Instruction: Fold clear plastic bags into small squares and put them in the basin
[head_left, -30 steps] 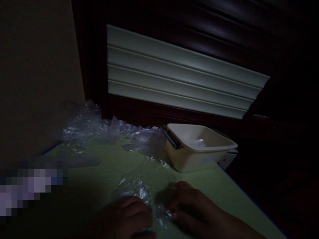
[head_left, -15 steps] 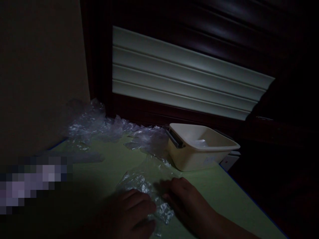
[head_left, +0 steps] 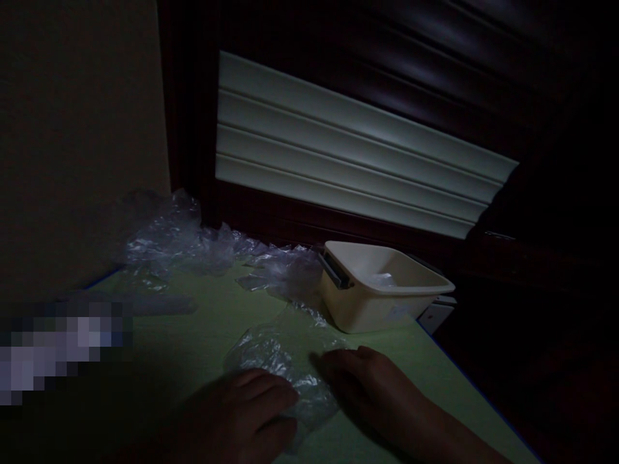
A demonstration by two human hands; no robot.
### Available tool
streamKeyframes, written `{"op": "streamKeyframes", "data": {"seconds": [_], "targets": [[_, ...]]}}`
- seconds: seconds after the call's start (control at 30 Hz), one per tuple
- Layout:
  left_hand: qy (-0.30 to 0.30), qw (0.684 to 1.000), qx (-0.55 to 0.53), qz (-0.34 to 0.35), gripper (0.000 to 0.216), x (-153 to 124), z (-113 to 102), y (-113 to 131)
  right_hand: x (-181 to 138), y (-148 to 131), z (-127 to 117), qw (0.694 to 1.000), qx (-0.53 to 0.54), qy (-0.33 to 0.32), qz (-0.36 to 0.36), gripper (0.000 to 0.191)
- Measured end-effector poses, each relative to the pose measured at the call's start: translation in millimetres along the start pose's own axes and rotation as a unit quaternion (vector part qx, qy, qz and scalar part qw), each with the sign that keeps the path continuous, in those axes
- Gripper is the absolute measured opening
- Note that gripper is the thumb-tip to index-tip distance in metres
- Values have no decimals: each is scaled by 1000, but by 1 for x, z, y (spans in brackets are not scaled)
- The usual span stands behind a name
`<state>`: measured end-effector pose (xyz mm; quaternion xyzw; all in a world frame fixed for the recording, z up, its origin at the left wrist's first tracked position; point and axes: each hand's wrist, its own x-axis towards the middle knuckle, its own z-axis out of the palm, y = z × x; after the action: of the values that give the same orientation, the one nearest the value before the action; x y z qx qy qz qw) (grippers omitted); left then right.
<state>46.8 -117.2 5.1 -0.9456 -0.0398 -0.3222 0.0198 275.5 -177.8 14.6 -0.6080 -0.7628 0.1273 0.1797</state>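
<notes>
A thin, crinkled clear plastic bag lies on the pale green tabletop in front of me. My left hand rests over its near left part, palm down, with the fingers a little apart and slightly bent. At the bag's right side is my right hand, palm down, its fingers stretched out to the left along the plastic. Neither hand is closed round the bag. The undersides of both hands are in dark shadow.
A cream plastic tub with dark handles stands near the right edge, with clear plastic inside. More crumpled clear plastic is heaped along the back. Behind rises a dark panel with pale slats. A pixelated patch covers the left.
My right hand has moved slightly right and the bag lies flatter between my hands. My left hand is almost where it was. The view has shifted a little.
</notes>
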Motion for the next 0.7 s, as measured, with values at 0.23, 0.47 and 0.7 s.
{"op": "streamKeyframes", "data": {"seconds": [0.23,0.47,0.7], "targets": [[-18,999,24,-31,18,3,1,0,-6,-6,1,974,217,-44,54,29],[53,996,9,-77,15,-3,7,2,-5,-1,-11,994,70,74,30,22],[-28,999,17,-34,11,-3,8,3,-2,2,-11,998,-62,14,4,18]]}}
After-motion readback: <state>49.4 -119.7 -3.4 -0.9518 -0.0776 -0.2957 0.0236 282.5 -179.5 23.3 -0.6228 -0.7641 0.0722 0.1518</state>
